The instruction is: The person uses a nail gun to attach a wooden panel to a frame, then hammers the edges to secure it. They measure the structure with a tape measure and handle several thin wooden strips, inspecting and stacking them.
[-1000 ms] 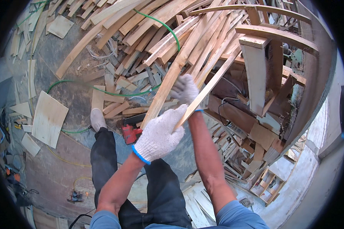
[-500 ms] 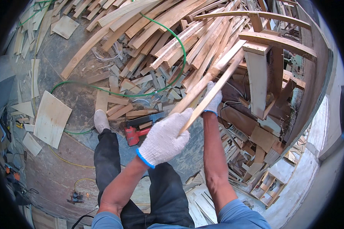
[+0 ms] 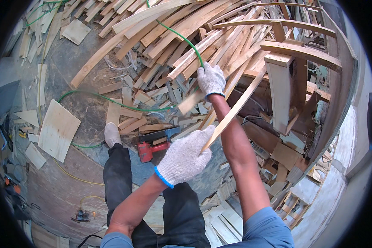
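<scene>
My left hand (image 3: pixel 186 157), in a white knit glove with a blue cuff, is closed around the near end of a thin wooden strip (image 3: pixel 237 106). The strip slants up to the right, its far end near the upright board of a wooden frame (image 3: pixel 280 93). My right hand (image 3: pixel 211 79), gloved the same way, reaches out over the pile of wooden planks (image 3: pixel 182 31). It is closed on a wooden plank (image 3: pixel 190 103) whose near end is blurred; its fingers are partly hidden. A green hose (image 3: pixel 182 37) runs up to the right hand and passes behind it.
A red power tool (image 3: pixel 146 151) lies on the floor by my feet. Offcuts and a pale board (image 3: pixel 58 130) lie to the left, with a yellow hose (image 3: pixel 72 175) nearby. Curved wooden ribs (image 3: pixel 304 53) and a tall curved panel (image 3: pixel 345 95) stand at the right.
My right hand has moved away and to the left with the plank, apart from the strip. My left hand, still holding the strip, has shifted slightly right.
</scene>
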`<state>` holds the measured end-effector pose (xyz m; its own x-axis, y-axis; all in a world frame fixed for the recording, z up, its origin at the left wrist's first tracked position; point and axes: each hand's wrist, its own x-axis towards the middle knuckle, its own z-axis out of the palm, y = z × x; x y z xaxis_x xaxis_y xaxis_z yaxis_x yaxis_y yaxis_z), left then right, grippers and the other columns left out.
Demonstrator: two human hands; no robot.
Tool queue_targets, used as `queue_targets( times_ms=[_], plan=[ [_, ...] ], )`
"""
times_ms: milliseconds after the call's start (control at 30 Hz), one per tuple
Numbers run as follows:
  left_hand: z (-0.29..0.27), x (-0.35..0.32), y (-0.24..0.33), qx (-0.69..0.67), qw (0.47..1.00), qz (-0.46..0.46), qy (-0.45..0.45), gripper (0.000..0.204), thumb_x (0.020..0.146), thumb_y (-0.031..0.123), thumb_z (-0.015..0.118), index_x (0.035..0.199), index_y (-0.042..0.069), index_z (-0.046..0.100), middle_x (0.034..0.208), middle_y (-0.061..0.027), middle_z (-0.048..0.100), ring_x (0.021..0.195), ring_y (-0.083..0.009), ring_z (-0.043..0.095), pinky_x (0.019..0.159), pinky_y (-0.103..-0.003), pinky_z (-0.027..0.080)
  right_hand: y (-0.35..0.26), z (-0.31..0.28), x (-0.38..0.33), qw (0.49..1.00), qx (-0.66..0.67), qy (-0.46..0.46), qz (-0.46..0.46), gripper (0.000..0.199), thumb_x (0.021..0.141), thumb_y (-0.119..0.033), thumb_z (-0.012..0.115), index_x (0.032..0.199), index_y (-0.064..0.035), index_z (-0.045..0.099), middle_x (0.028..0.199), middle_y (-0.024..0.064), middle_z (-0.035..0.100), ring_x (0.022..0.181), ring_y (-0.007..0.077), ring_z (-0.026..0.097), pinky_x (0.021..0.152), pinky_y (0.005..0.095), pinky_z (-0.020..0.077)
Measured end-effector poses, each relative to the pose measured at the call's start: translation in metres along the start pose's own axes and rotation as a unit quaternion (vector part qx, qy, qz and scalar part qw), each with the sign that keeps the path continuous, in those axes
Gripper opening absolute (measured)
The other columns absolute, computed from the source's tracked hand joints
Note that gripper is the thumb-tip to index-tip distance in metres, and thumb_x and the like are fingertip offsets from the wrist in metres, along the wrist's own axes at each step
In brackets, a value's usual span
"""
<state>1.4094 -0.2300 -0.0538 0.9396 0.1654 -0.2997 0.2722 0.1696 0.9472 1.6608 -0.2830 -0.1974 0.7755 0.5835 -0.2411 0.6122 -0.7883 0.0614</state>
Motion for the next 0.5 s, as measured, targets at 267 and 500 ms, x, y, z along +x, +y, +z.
queue_targets(
  times_ms=[267, 500],
  plan=[
    [-0.001, -0.001, -0.001, -0.002, 1.0, 0.012, 0.018, 0.056, 0.09, 0.018, 0.06, 0.142, 0.0, 0.049, 0.12, -0.0281, 0.063, 0.107, -0.0443, 0.064, 0.093, -0.046, 0.051, 0.016, -0.009, -0.017, 0.994, -0.032, -0.092, 0.044, 0.057, 0.096, -0.048, 0.053, 0.144, -0.0182, 0.051, 0.103, 0.0256, 0.071, 0.097, 0.0433, 0.069, 0.085, 0.0538, 0.0531],
    [-0.013, -0.008, 0.008, -0.025, 0.999, -0.006, 0.026, 0.056, 0.09, 0.018, 0.059, 0.142, -0.001, 0.049, 0.115, -0.0285, 0.062, 0.104, -0.044, 0.064, 0.092, -0.047, 0.051, 0.056, -0.031, -0.025, 0.98, -0.148, -0.047, -0.124, 0.041, 0.09, -0.038, 0.063, 0.122, -0.0123, 0.059, 0.079, 0.0218, 0.068, 0.075, 0.0393, 0.07, 0.068, 0.052, 0.0548]
  ],
)
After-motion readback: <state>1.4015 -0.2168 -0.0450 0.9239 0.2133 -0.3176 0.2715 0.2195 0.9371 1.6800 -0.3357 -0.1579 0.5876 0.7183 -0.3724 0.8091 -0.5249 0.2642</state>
